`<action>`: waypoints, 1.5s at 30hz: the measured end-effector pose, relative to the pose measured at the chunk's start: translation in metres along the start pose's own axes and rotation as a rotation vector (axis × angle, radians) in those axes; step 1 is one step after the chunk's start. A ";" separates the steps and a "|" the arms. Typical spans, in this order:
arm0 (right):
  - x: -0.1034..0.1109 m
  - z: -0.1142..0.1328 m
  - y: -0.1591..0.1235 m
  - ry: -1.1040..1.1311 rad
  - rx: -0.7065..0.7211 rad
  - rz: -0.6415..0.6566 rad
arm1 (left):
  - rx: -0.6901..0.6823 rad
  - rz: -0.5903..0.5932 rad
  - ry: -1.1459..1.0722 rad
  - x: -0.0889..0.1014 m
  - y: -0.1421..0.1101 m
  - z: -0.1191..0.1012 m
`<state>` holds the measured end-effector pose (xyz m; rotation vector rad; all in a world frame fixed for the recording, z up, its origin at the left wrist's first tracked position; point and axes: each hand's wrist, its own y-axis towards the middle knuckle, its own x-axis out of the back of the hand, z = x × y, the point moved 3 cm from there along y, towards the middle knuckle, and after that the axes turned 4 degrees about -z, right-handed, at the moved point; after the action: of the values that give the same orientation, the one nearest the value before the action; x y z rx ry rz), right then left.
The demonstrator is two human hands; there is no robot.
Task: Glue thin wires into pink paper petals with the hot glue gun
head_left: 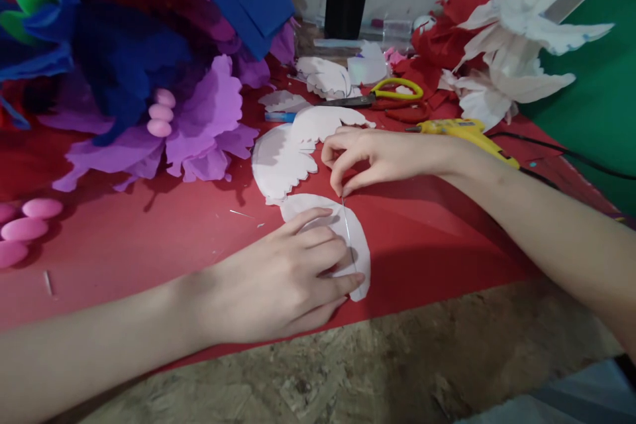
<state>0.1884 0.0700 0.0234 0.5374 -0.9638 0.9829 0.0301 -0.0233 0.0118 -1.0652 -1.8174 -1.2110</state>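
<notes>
A rounded white cutout [358, 238], paper or thin fabric, lies on the red sheet near the front edge. My left hand [293, 271] rests palm down over its left part, fingers stretched and slightly apart, one fingertip pressing by the lower end of a thin straight wire [349, 235]. That wire runs lengthwise across the cutout. At its upper end, my right hand [360, 156] pinches it between thumb and finger. Just beyond lie white scalloped cutouts [278, 162], partly overlapping.
Yellow-handled scissors [397, 89], a blue pen [279, 117] and a yellow glue gun [462, 131] lie behind. Purple petals [209, 119], blue petals [119, 46] and pink egg-shaped pieces [24, 228] fill the left. White flowers [521, 33] stand right. The red sheet [432, 238] covers a rough board [348, 371].
</notes>
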 end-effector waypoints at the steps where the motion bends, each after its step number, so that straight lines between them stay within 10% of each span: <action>1: 0.000 -0.001 0.001 -0.009 0.000 0.023 | 0.000 0.003 -0.005 0.000 0.000 0.000; 19: 0.024 0.024 -0.002 0.029 -0.052 0.120 | 0.231 -0.073 0.147 0.016 -0.002 0.016; 26: 0.035 0.047 -0.016 0.059 -0.115 -0.029 | 0.201 -0.067 -0.034 0.019 0.000 0.020; 34: 0.030 0.064 -0.019 -0.066 -0.163 -0.218 | 0.756 -0.270 -0.587 0.033 0.026 0.038; 45: 0.010 0.076 -0.023 -0.425 -0.409 -0.516 | 0.862 -0.303 -0.602 0.029 0.036 0.048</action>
<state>0.1783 0.0058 0.0700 0.6157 -1.2805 0.1965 0.0451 0.0368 0.0351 -0.6737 -2.6561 -0.1246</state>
